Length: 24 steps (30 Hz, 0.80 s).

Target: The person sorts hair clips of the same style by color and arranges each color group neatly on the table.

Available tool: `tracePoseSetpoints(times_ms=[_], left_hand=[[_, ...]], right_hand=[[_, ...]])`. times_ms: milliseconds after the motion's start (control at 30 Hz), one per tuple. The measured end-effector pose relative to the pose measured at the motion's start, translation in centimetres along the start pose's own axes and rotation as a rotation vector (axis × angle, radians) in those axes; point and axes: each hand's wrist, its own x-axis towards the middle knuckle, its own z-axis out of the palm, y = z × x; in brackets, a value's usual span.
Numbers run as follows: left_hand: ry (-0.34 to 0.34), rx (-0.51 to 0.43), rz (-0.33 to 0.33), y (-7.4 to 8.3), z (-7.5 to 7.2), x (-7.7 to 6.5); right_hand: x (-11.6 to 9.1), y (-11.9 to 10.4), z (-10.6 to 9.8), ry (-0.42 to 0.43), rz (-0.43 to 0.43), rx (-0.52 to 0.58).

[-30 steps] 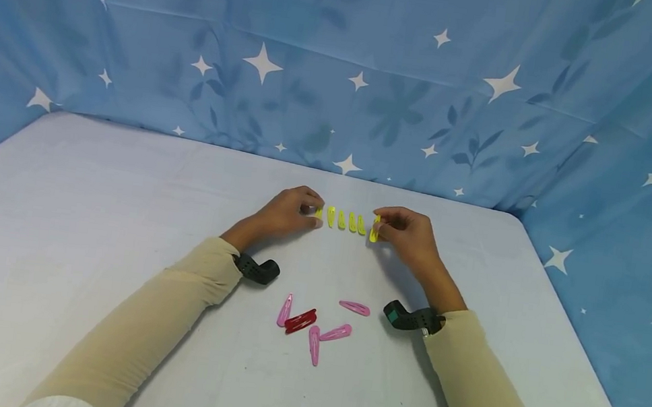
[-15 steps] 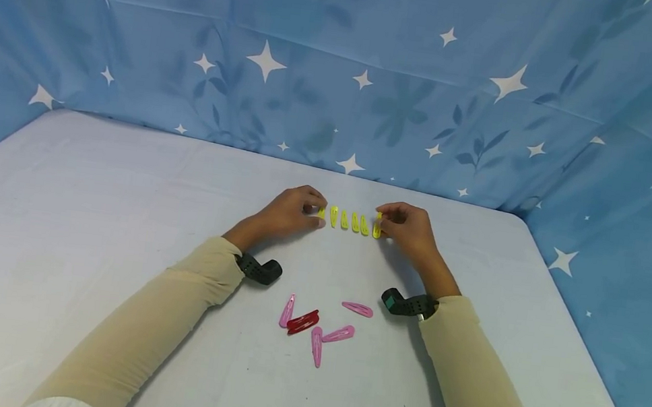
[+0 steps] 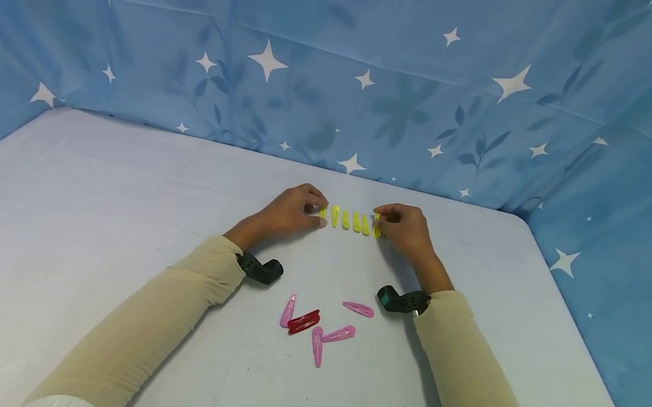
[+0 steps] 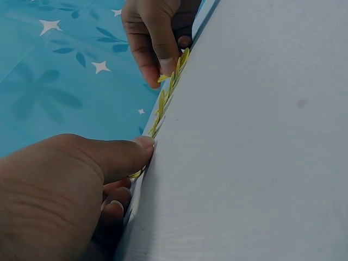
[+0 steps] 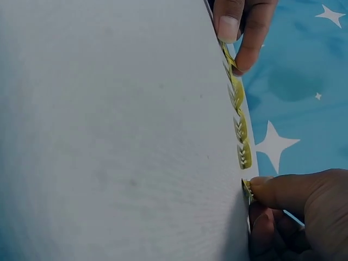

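Several yellow snap hair clips (image 3: 357, 222) stand side by side in a row toward the far edge of the white table. At the row's right end, my right hand (image 3: 409, 233) pinches a yellow hair clip (image 5: 247, 188) between thumb and fingers, a small gap from its neighbour. My left hand (image 3: 291, 211) is at the left end, thumb and forefinger at the two ends of another yellow hair clip (image 3: 322, 212). That clip is partly hidden by the fingers in the left wrist view.
Nearer on the table (image 3: 162, 346) lie several pink hair clips (image 3: 317, 346) and red hair clips (image 3: 303, 321), loosely grouped between the forearms. A blue curtain (image 3: 319, 60) with white stars hangs behind the table's far edge.
My right hand has brought its yellow hair clip slightly away from me, into line with the row, and the right forearm has shifted left. My left hand keeps its place at the row's left end.
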Motion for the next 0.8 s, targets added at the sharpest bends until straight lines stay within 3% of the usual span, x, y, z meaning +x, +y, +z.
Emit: tracePoseSetpoints(times_ms=[267,800], left_hand=[[-0.004,0.017,0.006,0.0,0.0,0.0],[-0.012,0.018,0.022,0.1,-0.1,-0.2]], right_hand=[[-0.1,-0.5,0.2,-0.011,0.009,-0.052],[-1.3,-0.4,-0.6,-0.013,0.041,-0.005]])
